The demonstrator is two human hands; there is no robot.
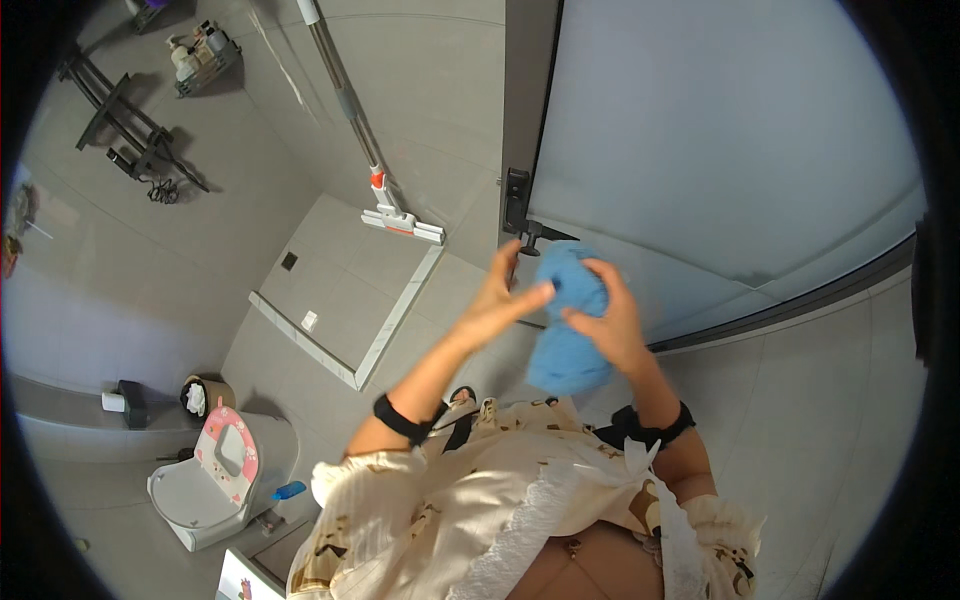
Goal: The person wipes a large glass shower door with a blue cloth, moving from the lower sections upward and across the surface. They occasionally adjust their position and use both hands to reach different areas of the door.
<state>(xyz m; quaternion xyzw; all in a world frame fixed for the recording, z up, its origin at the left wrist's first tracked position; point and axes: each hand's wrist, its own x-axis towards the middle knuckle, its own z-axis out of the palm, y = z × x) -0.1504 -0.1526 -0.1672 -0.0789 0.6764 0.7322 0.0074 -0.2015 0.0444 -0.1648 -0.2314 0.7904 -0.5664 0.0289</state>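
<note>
A fluffy blue cloth hangs bunched in my right hand, whose thumb and fingers pinch its middle. Its lower part droops below the hand, and its upper part sits just under the black door handle. To the left of the cloth is my left hand, with thumb and fingers spread apart. The left thumb tip reaches the cloth's edge; whether it touches, I cannot tell. The raised left fingers are close to the handle's lock plate. Both wrists wear black bands.
A frosted glass door in a dark frame fills the right. Ahead, a flat mop leans on the wall beside a low stone curb. At left are a toilet with a pink seat, a waste bin and wall racks.
</note>
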